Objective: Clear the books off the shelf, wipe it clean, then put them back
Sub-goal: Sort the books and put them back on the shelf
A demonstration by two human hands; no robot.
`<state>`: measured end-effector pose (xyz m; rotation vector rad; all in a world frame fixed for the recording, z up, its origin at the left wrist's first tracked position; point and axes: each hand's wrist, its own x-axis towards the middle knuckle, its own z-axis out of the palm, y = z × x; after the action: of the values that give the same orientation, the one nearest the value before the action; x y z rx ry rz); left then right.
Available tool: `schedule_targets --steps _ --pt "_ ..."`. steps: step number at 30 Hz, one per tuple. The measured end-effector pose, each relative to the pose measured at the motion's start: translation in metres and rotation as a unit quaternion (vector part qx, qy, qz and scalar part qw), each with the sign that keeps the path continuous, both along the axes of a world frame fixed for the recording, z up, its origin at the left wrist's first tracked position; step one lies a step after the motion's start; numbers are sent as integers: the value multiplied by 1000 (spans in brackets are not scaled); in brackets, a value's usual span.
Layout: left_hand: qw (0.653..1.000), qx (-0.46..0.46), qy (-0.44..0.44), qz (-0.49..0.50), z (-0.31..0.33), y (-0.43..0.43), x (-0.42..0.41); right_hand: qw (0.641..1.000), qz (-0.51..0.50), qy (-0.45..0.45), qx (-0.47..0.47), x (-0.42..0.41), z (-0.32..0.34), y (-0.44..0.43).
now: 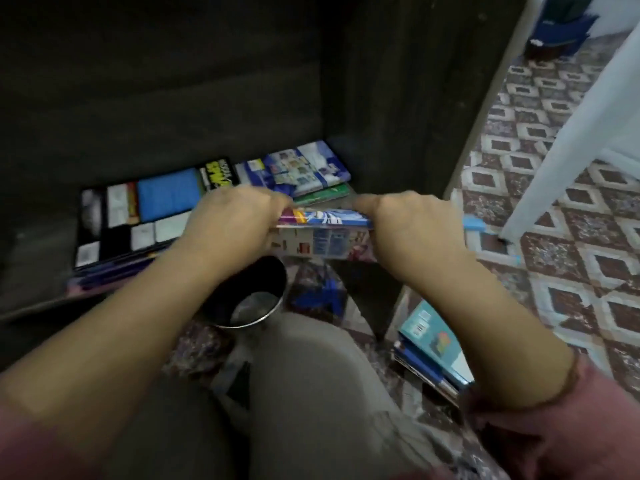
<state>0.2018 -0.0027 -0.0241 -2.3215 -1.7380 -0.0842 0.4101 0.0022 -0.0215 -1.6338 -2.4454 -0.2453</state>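
My fingers curl round both short ends of a few books [325, 233], left hand [235, 220] on the left end, right hand [408, 223] on the right. Their long axis runs left to right, with a cover tilted toward me. I hold them at the front edge of the shelf [38, 265], near its right corner. Behind them a black book [138, 216] and a blue book [298, 168] lie flat on the shelf. A steel cup [249, 299] stands below, and a pile [433, 344] lies on the floor by my right arm.

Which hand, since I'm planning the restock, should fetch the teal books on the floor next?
Probably right: the right hand holds the stack on the side of the teal books; the left hand sits farther off.
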Motion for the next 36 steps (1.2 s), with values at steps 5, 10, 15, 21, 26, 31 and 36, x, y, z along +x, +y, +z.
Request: schedule_targets --steps 5,10,15,21,26,31,36 --pt "977 183 -55 95 10 -4 -84 973 108 68 194 -95 7 47" --pt "963 237 -11 130 -32 4 -159 964 168 100 179 -181 -37 85" --pt "970 54 -67 227 -100 -3 -200 982 177 12 -66 -235 -98 83" --pt "958 15 -130 257 -134 -13 -222 978 162 -8 -129 -255 -118 87" --pt "963 -12 -151 224 -121 -11 -225 961 181 -25 -205 -256 -99 109" --pt "959 -2 -184 216 -110 -18 -218 967 193 -14 -165 -251 -90 102" --pt "961 39 -146 231 -107 -9 -199 974 199 8 -109 -251 -80 81"
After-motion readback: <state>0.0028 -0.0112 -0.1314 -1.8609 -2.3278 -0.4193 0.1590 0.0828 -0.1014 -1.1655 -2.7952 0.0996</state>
